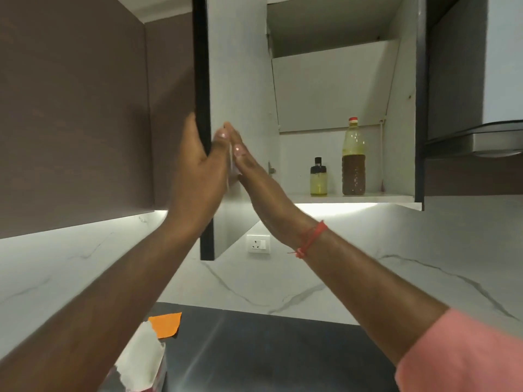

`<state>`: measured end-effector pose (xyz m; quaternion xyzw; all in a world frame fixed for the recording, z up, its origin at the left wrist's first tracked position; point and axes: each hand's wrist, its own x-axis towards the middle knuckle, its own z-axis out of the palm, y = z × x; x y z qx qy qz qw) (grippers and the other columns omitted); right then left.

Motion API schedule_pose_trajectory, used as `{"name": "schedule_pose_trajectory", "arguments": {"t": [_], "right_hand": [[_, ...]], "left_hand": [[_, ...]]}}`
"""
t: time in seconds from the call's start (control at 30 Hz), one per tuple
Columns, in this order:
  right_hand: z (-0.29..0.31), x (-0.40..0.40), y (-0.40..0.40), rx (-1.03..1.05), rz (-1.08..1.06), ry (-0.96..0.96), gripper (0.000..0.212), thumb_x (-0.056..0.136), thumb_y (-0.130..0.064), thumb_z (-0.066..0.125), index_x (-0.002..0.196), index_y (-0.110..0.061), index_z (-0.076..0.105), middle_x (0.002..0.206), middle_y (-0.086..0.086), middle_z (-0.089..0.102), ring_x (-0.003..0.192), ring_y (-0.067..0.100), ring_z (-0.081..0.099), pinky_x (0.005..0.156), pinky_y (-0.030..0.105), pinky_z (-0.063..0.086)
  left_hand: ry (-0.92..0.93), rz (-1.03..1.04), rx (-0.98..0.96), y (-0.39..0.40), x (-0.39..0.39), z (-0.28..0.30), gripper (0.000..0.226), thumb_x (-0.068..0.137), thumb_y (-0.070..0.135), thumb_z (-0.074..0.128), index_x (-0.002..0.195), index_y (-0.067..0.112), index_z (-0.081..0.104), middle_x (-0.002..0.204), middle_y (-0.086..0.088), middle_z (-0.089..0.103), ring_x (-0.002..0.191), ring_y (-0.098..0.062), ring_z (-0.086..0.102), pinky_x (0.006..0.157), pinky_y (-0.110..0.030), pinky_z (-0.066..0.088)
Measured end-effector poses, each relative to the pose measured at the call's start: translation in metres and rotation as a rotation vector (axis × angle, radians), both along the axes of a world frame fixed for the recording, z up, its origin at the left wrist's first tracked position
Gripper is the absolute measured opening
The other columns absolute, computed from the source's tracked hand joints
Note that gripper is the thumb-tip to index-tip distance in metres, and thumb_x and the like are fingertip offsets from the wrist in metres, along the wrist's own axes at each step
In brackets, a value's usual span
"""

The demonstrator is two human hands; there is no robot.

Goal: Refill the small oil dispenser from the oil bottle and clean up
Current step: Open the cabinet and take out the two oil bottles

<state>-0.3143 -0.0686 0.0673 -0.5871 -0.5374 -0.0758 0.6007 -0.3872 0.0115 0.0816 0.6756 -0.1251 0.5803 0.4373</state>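
Observation:
The small oil dispenser [318,178], clear with a black top and pale yellow oil, stands on the bottom shelf of an open wall cabinet. To its right stands the tall oil bottle [353,159] with a red cap, about two-thirds full of dark oil. The cabinet door [235,108] is swung open to the left. My left hand [198,165] grips the door's dark front edge, thumb on the inner face. My right hand [254,171] lies flat against the white inner face, fingers extended.
A dark countertop [268,349] lies below with an orange cloth [165,325] and a tissue box [138,360] at the lower left. A wall socket [258,244] sits on the marble backsplash. A range hood [478,137] juts out at the right.

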Motion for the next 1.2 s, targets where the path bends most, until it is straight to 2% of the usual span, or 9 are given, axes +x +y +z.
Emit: {"name": "schedule_pose_trajectory", "arguments": {"t": [0.13, 0.3, 0.4, 0.57, 0.77, 0.9, 0.97, 1.1, 1.2], "right_hand": [[0.000, 0.006, 0.047, -0.023, -0.028, -0.076, 0.058, 0.108, -0.039, 0.037, 0.161, -0.034, 0.014, 0.169, -0.014, 0.007, 0.154, 0.001, 0.006, 0.123, 0.028, 0.006], [-0.002, 0.003, 0.089, -0.023, -0.143, -0.223, 0.066, 0.105, -0.019, 0.046, 0.162, -0.027, 0.014, 0.170, 0.000, 0.002, 0.157, 0.017, 0.002, 0.125, 0.039, 0.006], [-0.001, -0.002, 0.106, -0.048, -0.211, -0.257, 0.071, 0.102, -0.013, 0.051, 0.162, -0.022, 0.013, 0.170, 0.008, 0.002, 0.156, 0.026, 0.001, 0.126, 0.047, 0.009], [-0.007, -0.004, 0.115, 0.004, -0.282, -0.274, 0.069, 0.102, -0.015, 0.048, 0.162, -0.021, 0.014, 0.170, 0.007, 0.005, 0.156, 0.024, 0.004, 0.127, 0.044, 0.010], [-0.003, -0.008, 0.099, -0.048, -0.248, -0.263, 0.068, 0.104, -0.020, 0.050, 0.162, -0.022, 0.014, 0.170, 0.005, 0.003, 0.156, 0.022, 0.003, 0.127, 0.045, 0.010], [0.002, -0.001, 0.061, -0.025, -0.282, -0.238, 0.063, 0.106, -0.030, 0.049, 0.161, -0.024, 0.018, 0.170, 0.000, 0.013, 0.156, 0.012, 0.004, 0.126, 0.036, 0.012], [0.003, 0.014, 0.038, 0.025, -0.325, -0.189, 0.061, 0.105, -0.031, 0.052, 0.160, -0.024, 0.024, 0.167, 0.000, 0.022, 0.156, 0.016, 0.014, 0.126, 0.042, 0.017], [0.000, 0.054, -0.009, 0.045, -0.445, -0.111, 0.060, 0.104, -0.035, 0.054, 0.158, -0.023, 0.030, 0.164, 0.000, 0.029, 0.151, 0.017, 0.026, 0.124, 0.043, 0.025], [-0.004, 0.086, -0.047, 0.042, -0.529, -0.026, 0.059, 0.103, -0.039, 0.054, 0.156, -0.025, 0.032, 0.162, 0.001, 0.032, 0.146, 0.016, 0.034, 0.119, 0.035, 0.032]], "left_hand": [[-0.005, 0.143, -0.023, 0.051, -0.001, -0.001, 0.034, 0.104, 0.037, 0.050, 0.135, 0.021, 0.052, 0.114, 0.019, 0.067, 0.112, -0.004, 0.065, 0.105, -0.039, 0.051], [0.035, 0.236, -0.059, 0.097, -0.004, -0.003, 0.039, 0.102, 0.046, 0.047, 0.133, 0.022, 0.051, 0.122, 0.008, 0.066, 0.118, -0.017, 0.063, 0.105, -0.050, 0.049], [0.061, 0.282, -0.053, 0.111, -0.005, -0.004, 0.046, 0.103, 0.048, 0.045, 0.138, 0.019, 0.047, 0.127, 0.001, 0.064, 0.121, -0.023, 0.060, 0.105, -0.047, 0.049], [0.042, 0.303, -0.047, 0.110, -0.002, -0.006, 0.061, 0.098, 0.059, 0.041, 0.146, 0.020, 0.042, 0.141, -0.004, 0.059, 0.130, -0.026, 0.056, 0.108, -0.051, 0.048], [0.031, 0.292, -0.021, 0.107, 0.001, -0.008, 0.052, 0.107, 0.045, 0.040, 0.153, 0.019, 0.036, 0.144, 0.000, 0.056, 0.130, -0.020, 0.055, 0.106, -0.034, 0.044], [-0.028, 0.398, 0.086, 0.098, -0.003, -0.009, 0.059, 0.109, 0.029, 0.039, 0.163, 0.022, 0.015, 0.169, -0.006, 0.019, 0.152, -0.015, 0.023, 0.118, -0.024, 0.021], [-0.144, 0.460, 0.204, 0.089, -0.008, -0.009, 0.065, 0.108, 0.021, 0.043, 0.164, 0.016, 0.011, 0.169, -0.012, 0.005, 0.154, -0.012, 0.013, 0.122, -0.021, 0.015], [-0.387, 0.483, 0.509, 0.052, -0.009, -0.009, 0.063, 0.104, 0.017, 0.051, 0.158, 0.001, 0.023, 0.161, -0.021, 0.013, 0.155, -0.030, 0.017, 0.127, -0.041, 0.019], [-0.323, 0.364, 0.593, 0.012, 0.013, -0.018, 0.064, 0.099, 0.019, 0.057, 0.156, 0.003, 0.031, 0.160, -0.024, 0.023, 0.151, -0.024, 0.022, 0.123, -0.021, 0.020]]}}
